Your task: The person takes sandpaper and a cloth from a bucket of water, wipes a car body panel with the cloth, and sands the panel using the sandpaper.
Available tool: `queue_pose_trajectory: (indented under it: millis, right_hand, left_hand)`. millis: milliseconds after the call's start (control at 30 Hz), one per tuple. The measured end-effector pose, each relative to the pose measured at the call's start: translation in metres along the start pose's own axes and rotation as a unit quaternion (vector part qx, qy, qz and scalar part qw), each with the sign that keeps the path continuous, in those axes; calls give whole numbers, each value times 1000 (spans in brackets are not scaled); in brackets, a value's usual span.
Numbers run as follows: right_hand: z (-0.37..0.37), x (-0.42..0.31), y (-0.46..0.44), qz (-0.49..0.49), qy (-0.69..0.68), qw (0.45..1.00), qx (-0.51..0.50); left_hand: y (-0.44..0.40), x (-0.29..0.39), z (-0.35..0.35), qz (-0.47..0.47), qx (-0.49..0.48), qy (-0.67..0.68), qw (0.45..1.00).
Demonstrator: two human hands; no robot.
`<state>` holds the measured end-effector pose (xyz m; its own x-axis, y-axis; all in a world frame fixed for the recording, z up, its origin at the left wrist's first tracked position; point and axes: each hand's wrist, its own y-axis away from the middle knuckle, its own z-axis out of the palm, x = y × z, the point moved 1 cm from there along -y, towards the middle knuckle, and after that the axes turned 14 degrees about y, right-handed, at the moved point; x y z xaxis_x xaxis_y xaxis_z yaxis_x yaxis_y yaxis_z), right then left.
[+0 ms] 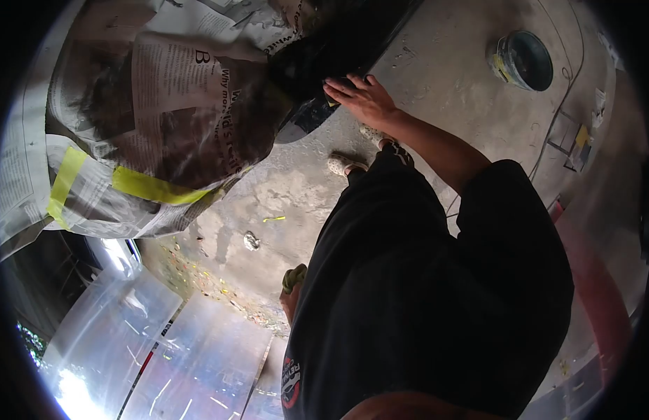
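My right hand [370, 105] reaches out to a black glossy panel [338, 59], its fingers bent over the lower edge. A small dark piece with a yellow edge [332, 103] shows under the fingertips, but I cannot make out what it is. Low beside my body, my left hand [288, 305] is closed round a bunched olive-green cloth [294, 276]; my shirt hides part of that hand. Newspaper sheets [170, 84] cover the large form next to the panel, held by strips of yellow tape [156, 187].
On the concrete floor [401, 84] stands a dark bucket [531, 61], with a cable [571, 73] running past it. A crumpled wad [251, 241] and a scrap of yellow tape [275, 219] lie on the floor. Translucent sheeting [198, 350] hangs at the lower left.
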<state>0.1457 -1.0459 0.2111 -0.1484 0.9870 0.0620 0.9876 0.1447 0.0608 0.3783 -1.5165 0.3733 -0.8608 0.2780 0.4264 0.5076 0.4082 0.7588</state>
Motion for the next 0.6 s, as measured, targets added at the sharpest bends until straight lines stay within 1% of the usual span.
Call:
queue_pose_trajectory:
  millis: [100,200,300,400,433,500,567,600]
  right_hand:
    - [6,62,-14,61,113,991,-29]
    - [4,88,-27,147,159,975,-45]
    - [1,15,-11,149,39,988,-28]
    - [2,-10,14,86,1,996,4]
    - [4,4,17,93,34,995,-5]
    - [7,64,11,103,104,989,-19]
    - [3,103,2,155,136,978,-38]
    - [3,110,1,179,151,971,-48]
  left_hand:
    - [1,-3,-5,-4,2,-3,1000]
    - [3,-5,-4,-5,1,-4,1000]
    - [2,-7,0,-5,0,2,1000]
    - [5,-6,1,-7,-2,3,1000]
    - [6,-5,1,-6,-4,1,1000]
    - [8,-2,2,-5,-6,0,1000]
    - [9,-1,3,-5,-9,3,1000]
    - [10,-1,3,-5,-10,3,1000]
